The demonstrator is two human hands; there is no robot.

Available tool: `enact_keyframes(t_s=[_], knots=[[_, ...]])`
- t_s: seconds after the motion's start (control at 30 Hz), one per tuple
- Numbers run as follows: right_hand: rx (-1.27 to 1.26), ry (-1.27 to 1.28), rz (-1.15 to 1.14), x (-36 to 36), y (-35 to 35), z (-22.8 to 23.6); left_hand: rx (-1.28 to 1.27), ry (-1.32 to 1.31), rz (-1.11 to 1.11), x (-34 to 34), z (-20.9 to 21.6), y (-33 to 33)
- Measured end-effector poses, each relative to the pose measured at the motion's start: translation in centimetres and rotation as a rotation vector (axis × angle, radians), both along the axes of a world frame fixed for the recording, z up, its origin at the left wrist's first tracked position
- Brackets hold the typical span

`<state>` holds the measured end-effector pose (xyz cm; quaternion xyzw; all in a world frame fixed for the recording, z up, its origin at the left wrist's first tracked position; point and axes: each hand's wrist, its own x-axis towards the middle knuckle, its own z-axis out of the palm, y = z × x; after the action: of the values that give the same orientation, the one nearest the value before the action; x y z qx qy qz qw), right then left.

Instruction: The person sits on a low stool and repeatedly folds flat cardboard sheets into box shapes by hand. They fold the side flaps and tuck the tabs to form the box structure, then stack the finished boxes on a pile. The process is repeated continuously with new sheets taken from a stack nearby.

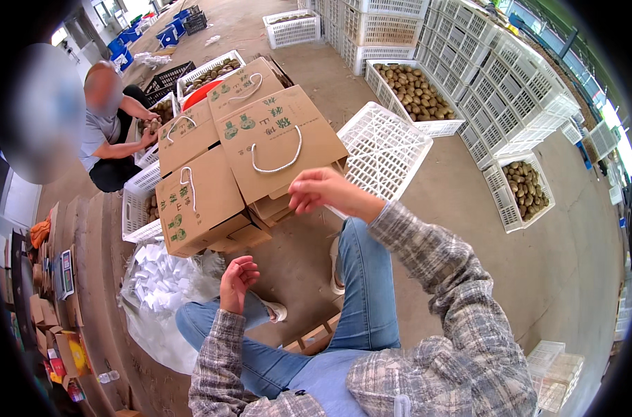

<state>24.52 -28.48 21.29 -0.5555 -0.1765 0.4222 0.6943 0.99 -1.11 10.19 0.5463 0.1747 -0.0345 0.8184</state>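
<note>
My right hand (pixel 335 192) is raised in front of the near edge of a brown cardboard carton (pixel 274 135) with a white rope handle (pixel 277 169). Its fingers are loosely bent and slightly apart, with nothing visible in them. Lower, above my left thigh, my left hand (pixel 238 283) is half curled with fingers apart and also holds nothing I can see. Beside it, to the upper left, stands another carton (pixel 201 201) with a rope handle and green print. More handled cartons (pixel 241 89) stand behind, packed close together.
A plastic bag of white pieces (pixel 161 276) lies left of my knee. An upturned white crate (pixel 385 149) sits right of the cartons. Potato-like produce fills a crate (pixel 416 94) near tall crate stacks (pixel 517 83). A person (pixel 111 132) handles produce at the left.
</note>
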Motion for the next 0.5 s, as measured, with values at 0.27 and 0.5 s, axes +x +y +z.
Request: enact_keyframes(t_s=[0.27,0.5], knots=[[-0.498,-0.626,-0.558,30.4,-0.4,-5.0,0.525,-0.403,0.119,10.1,1.3,0.5],[-0.912,-1.153,-0.241,46.5,9.1,-13.0,0.752,-0.317,0.373,16.2,-1.9,4.2]])
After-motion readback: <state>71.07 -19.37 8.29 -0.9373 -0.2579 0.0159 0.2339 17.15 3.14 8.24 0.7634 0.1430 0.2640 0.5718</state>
